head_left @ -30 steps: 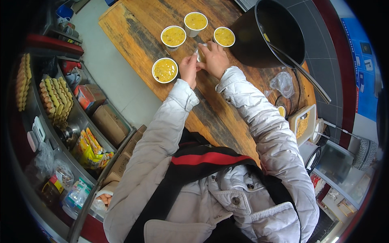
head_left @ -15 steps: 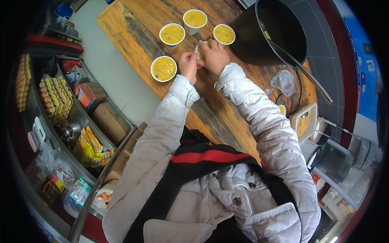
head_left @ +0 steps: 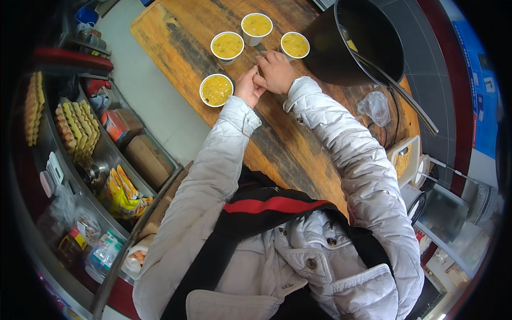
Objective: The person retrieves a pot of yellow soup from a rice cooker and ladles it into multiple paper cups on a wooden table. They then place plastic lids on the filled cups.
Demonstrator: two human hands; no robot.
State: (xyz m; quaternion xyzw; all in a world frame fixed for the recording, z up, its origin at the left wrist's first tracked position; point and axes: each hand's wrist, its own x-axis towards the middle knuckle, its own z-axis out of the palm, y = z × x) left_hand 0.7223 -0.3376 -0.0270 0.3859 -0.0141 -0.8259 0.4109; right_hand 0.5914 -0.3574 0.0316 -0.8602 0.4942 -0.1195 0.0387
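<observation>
My left hand point(head_left: 249, 86) and my right hand point(head_left: 276, 72) meet over the wooden table, fingers closed around a paper cup. The hands almost wholly hide that cup; its pale rim showed between them a moment ago. Close around them stand white paper cups filled with thick yellow porridge: one cup point(head_left: 216, 89) just left of my left hand, another cup point(head_left: 227, 47) beyond it, a third cup point(head_left: 257, 28) farthest away, and a cup point(head_left: 295, 45) just beyond my right hand. These four sides show no lids, and their tops are open.
A large black pot point(head_left: 330, 45) with a long metal ladle handle point(head_left: 416, 109) leans in at the far right. A crumpled clear bag point(head_left: 375, 109) and a bin of yellow grains point(head_left: 403, 160) lie nearer. Left are shelves with egg trays point(head_left: 77, 128) and packets point(head_left: 125, 194).
My right hand has shifted slightly left and closer over my left hand, covering the pale cup rim seen between them before. The filled cups have stayed in place.
</observation>
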